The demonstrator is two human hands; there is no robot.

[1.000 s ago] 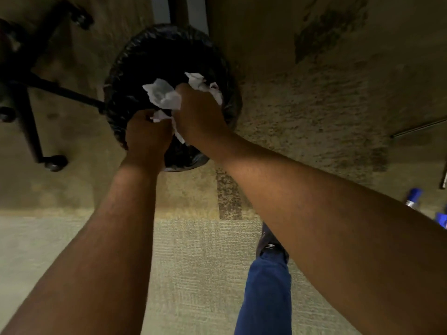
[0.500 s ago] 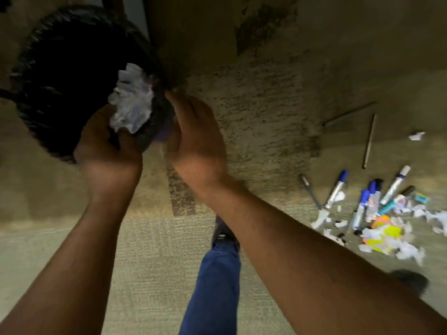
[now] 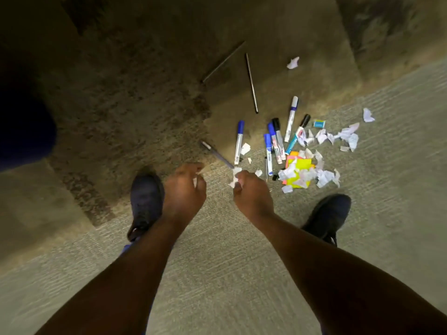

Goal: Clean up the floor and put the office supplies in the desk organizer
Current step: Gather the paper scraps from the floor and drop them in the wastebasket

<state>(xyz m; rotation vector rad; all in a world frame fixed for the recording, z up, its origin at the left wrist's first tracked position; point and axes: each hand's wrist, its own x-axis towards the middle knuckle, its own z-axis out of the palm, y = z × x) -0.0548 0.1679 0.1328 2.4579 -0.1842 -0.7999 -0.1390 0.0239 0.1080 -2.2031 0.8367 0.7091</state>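
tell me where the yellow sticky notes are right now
In the head view, the yellow sticky notes lie on the carpet right of the right hand, among torn paper scraps, just below the markers.

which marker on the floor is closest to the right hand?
The blue-capped marker lying alone at the left edge of the marker cluster. Its lower end lies just above the right hand; the other markers sit further right, bunched together.

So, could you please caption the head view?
Right hand pinches a paper scrap beside scattered markers on carpet.
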